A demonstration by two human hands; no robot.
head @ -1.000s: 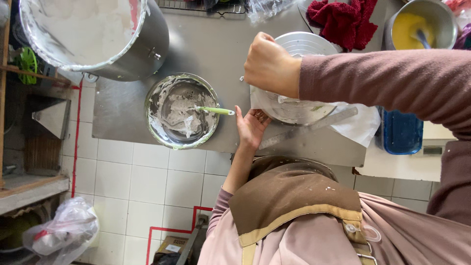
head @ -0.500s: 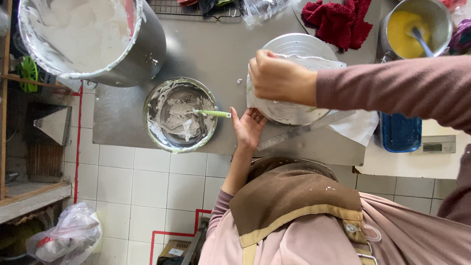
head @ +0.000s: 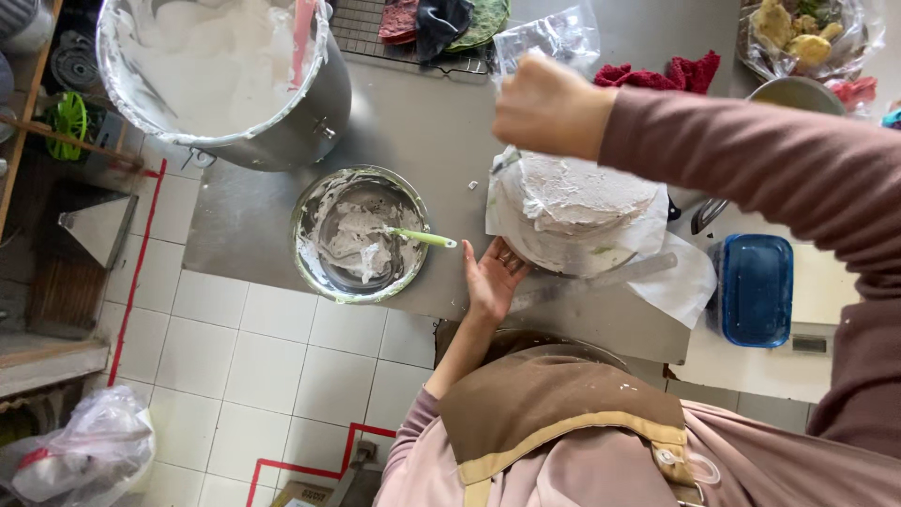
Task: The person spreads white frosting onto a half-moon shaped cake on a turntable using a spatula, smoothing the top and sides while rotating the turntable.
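White-frosted cake (head: 574, 211) sits on the tabletop (head: 422, 122), cupped at 8 o'clock by the open left hand (head: 493, 277); the right hand (head: 549, 105), fisted, contents unclear, has been raised above it since a second ago.

Big steel pot (head: 272, 131) of white batter, blue tub (head: 756, 289), red cloth (head: 671, 73)

A steel worktable (head: 413, 122) stands on a white tiled floor (head: 253, 366). Red tape lines (head: 131, 282) run beside and below the table. A wooden shelf (head: 38, 357) stands left of it.
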